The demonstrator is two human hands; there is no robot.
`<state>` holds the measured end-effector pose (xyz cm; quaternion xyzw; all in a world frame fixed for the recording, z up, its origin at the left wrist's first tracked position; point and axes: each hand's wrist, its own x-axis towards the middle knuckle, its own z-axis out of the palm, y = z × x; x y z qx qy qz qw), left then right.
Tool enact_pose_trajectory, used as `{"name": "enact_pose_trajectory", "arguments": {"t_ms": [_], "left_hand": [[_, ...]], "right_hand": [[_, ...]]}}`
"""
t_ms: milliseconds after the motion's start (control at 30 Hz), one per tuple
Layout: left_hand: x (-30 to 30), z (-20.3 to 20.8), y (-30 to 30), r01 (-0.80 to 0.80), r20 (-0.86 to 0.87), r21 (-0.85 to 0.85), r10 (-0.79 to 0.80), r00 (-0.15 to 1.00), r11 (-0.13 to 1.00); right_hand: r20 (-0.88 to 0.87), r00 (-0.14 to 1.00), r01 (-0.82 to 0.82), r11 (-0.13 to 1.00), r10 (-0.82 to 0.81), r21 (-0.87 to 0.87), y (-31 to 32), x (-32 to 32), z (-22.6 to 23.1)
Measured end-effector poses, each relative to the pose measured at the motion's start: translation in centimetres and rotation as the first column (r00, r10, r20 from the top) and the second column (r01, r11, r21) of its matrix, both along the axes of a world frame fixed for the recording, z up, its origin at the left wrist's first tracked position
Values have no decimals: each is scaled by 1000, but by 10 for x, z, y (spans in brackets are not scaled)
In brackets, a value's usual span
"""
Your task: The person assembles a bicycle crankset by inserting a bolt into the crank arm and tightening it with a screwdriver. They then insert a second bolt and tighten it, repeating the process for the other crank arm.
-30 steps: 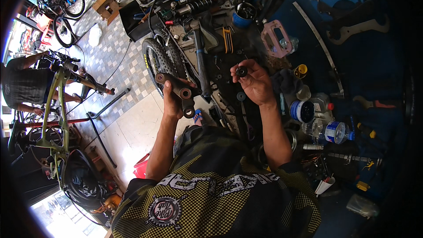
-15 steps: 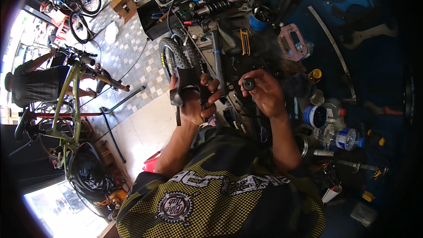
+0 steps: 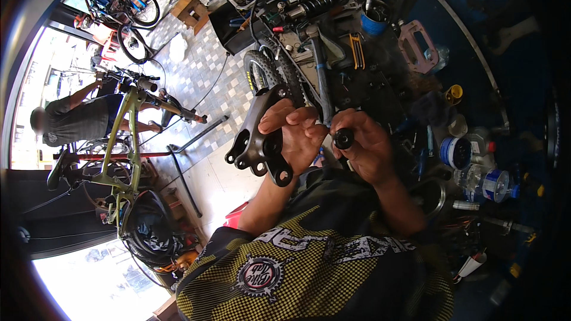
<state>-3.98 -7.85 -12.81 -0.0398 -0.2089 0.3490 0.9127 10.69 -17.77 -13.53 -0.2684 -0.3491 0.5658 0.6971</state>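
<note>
My left hand (image 3: 299, 144) is closed around a black suspension rocker link (image 3: 253, 132), a forked metal bicycle part with round holes at its ends. The link stands out to the left of the fingers, and the palm covers part of it. Just to the right, my right hand (image 3: 370, 157) pinches a small black round bushing (image 3: 343, 138) between thumb and fingers. A dark hole shows in the middle of its face. Both hands are up in front of my chest, close together, with the bushing and the link apart.
Tools and parts crowd the workbench: a pink pedal (image 3: 419, 47), a blue tub (image 3: 375, 19), yellow hex keys (image 3: 357, 51) and a plastic bottle (image 3: 496, 184). Behind the hands is a knobby tyre (image 3: 262, 71). At left, a person (image 3: 86, 119) stands by a green bicycle frame (image 3: 122, 148).
My left hand has turned the rocker link, so its holed ends now show. The hands have come closer together. The right hand still pinches the bushing. The whole view has shifted.
</note>
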Motion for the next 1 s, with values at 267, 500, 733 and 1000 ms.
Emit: {"name": "enact_pose_trajectory", "arguments": {"t_ms": [267,500,733,1000], "left_hand": [[-7,25,4,-20,115,87,10,993,996],[-7,25,3,-37,136,86,25,990,996],[-9,23,3,-32,152,87,18,988,996],[-8,19,5,-40,177,104,21,984,994]], "right_hand": [[-16,993,-120,992,120,-28,-9,-21,15],[-17,988,-152,988,152,-27,-9,-25,15],[-17,988,-156,988,155,-11,-9,-29,16],[-34,984,-173,985,172,-11,-8,-28,14]]}}
